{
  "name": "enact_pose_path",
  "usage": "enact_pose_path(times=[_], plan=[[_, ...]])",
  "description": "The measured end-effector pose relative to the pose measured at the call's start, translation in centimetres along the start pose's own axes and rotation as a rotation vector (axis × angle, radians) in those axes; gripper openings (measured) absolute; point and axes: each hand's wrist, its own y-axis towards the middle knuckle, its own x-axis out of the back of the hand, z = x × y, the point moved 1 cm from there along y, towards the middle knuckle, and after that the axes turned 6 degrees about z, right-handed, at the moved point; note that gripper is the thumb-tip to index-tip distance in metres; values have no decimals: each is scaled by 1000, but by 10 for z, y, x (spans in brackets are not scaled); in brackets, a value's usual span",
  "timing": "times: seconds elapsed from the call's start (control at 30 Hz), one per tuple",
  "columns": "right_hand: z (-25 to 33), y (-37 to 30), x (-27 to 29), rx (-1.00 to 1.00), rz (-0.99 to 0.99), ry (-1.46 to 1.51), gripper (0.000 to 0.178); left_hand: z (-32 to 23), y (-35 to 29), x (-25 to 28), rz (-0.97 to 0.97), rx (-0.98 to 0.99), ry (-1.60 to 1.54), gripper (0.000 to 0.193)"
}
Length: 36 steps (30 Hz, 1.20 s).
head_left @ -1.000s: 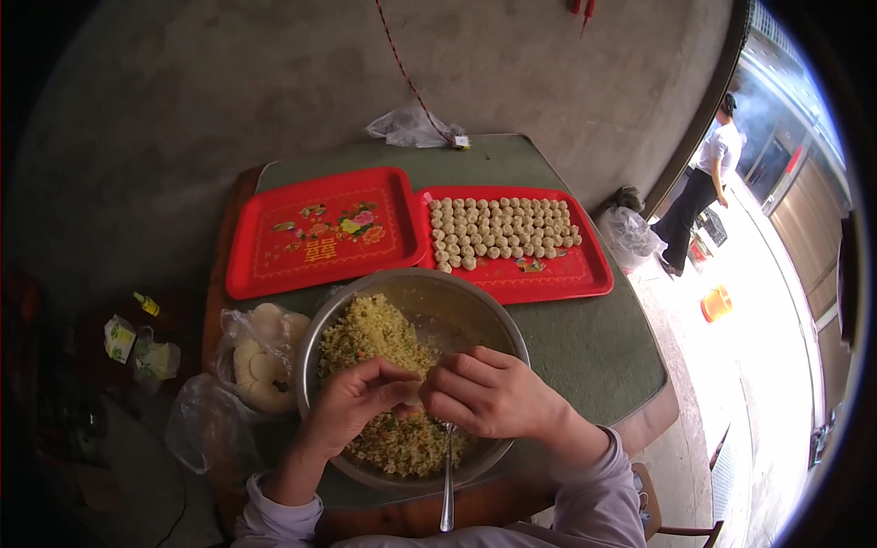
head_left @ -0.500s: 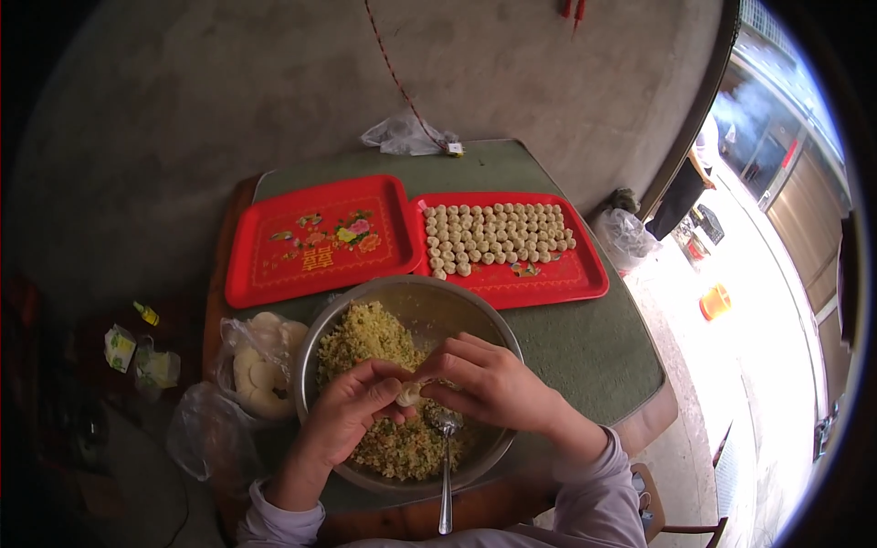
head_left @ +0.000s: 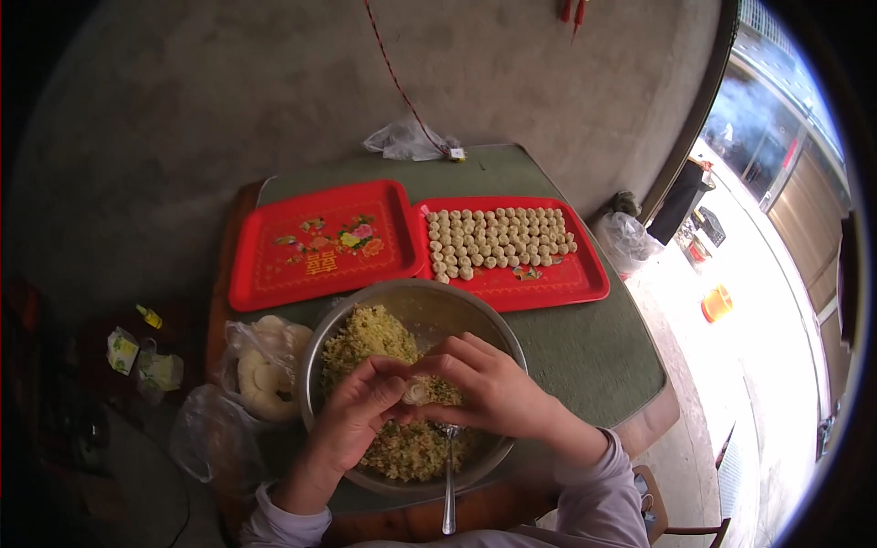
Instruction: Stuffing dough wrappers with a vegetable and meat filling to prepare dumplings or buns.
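A small pale dumpling (head_left: 416, 394) is pinched between the fingers of my left hand (head_left: 358, 408) and my right hand (head_left: 489, 387). Both hands are closed around it, above a large steel bowl (head_left: 508, 342). Chopped yellow-green filling (head_left: 370, 340) fills much of the bowl, heaped at its left side. A metal spoon (head_left: 449, 489) leans in the bowl, its handle over the near rim. To the left of the bowl, round dough wrappers (head_left: 265, 376) lie in a container with clear plastic over part of them.
A red tray (head_left: 585, 288) beyond the bowl holds rows of small dumplings (head_left: 498, 237). Another red tray (head_left: 260, 265) with a flower print overlaps its left edge. Plastic bags (head_left: 402, 140) lie by the wall; a chair (head_left: 653, 507) stands at lower right.
My fingers have shifted slightly around the dumpling, which now looks rounder and more gathered. The whole view has moved a little; the trays, bowl and spoon keep their places.
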Motion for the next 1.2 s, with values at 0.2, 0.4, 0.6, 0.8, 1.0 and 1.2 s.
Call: enact_pose_path(times=[0.2,0.4,0.6,0.8,1.0,1.2], plan=[[11,3,-7,-22,-12,-97,33,7,0,-1,-38,-127,-51,34],[33,4,-20,-7,106,-83,38,24,3,-25,108,-129,-440,50],[36,11,-14,-41,119,-12,39,30,6,-16,24,-173,-423,50],[36,15,-16,-71,96,-23,26,21,6,-16,97,-243,-479,51],[36,23,-19,-93,112,-35,19,22,7,-12,54,-218,-498,50],[36,26,-23,-96,118,-94,18,22,11,-5,55,-235,-552,50]])
